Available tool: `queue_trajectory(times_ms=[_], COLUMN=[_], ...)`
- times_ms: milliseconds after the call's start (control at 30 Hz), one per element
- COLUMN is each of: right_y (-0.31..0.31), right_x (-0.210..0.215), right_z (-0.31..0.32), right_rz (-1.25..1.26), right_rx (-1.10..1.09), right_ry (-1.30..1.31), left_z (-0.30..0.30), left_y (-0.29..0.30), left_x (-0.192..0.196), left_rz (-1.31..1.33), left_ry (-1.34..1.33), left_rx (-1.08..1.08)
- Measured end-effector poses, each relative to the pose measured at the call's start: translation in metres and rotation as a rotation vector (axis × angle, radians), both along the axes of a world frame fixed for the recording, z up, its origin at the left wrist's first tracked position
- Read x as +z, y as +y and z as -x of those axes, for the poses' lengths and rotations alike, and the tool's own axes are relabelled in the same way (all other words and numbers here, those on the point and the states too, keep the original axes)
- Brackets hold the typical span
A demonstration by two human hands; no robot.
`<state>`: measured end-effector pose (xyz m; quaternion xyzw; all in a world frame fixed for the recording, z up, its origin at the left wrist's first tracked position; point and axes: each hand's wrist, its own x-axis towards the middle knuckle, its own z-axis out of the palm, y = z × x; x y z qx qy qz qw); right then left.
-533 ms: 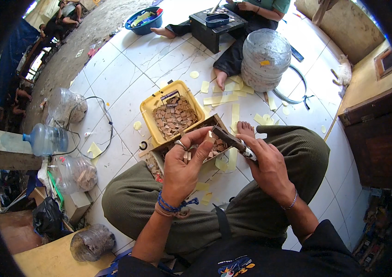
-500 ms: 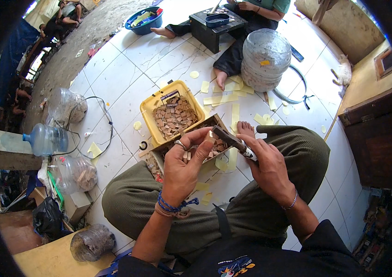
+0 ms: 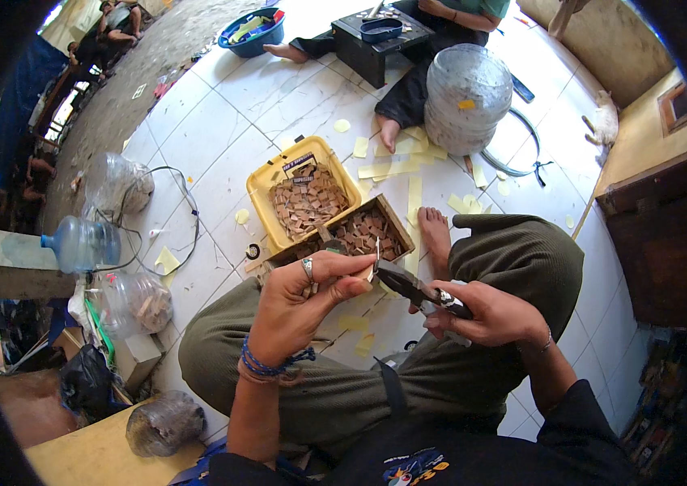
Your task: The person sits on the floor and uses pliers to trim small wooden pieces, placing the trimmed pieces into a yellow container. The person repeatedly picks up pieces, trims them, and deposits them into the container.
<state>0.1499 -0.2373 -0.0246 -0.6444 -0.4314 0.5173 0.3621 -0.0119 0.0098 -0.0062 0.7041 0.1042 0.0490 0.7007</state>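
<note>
Pale small piece (image 3: 367, 274) near centre: pinched it in grip of left hand (image 3: 293, 304), clasped dark pliers (image 3: 402, 282) in right hand (image 3: 495, 312) toward four o'clock, with yellow tray (image 3: 261, 193) at eleven o'clock.

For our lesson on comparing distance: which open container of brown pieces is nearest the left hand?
The wooden box, partly hidden by the left hand; the yellow tub lies farther out.

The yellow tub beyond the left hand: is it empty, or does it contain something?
The yellow tub is not empty: many small brown pieces cover much of its bottom.
</note>
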Motion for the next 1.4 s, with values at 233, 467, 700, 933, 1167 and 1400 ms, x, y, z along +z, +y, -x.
queue_trajectory(times_ms=[233,467,700,933,1167,1400], right_y=[0.004,0.009,0.008,0.01,0.008,0.0], right_x=[-0.001,-0.002,0.0,0.001,-0.005,-0.009], right_z=[0.007,0.008,0.007,0.008,0.01,0.008], right_rz=[0.033,-0.112,-0.057,-0.071,-0.088,-0.04], right_rx=[-0.058,-0.202,-0.197,-0.192,-0.194,-0.087], right_ry=[-0.016,-0.201,-0.196,-0.179,-0.174,0.05], left_z=[0.001,0.0,-0.004,-0.005,-0.006,-0.003], left_y=[0.001,0.002,0.001,0.0,0.0,-0.002], left_x=[0.001,0.006,0.006,0.003,0.003,0.004], left_rz=[-0.078,-0.097,-0.162,-0.116,-0.13,-0.295], left_ry=[0.011,0.006,0.002,0.003,-0.004,-0.07], left_rx=[0.002,0.041,0.025,0.043,0.058,0.06])
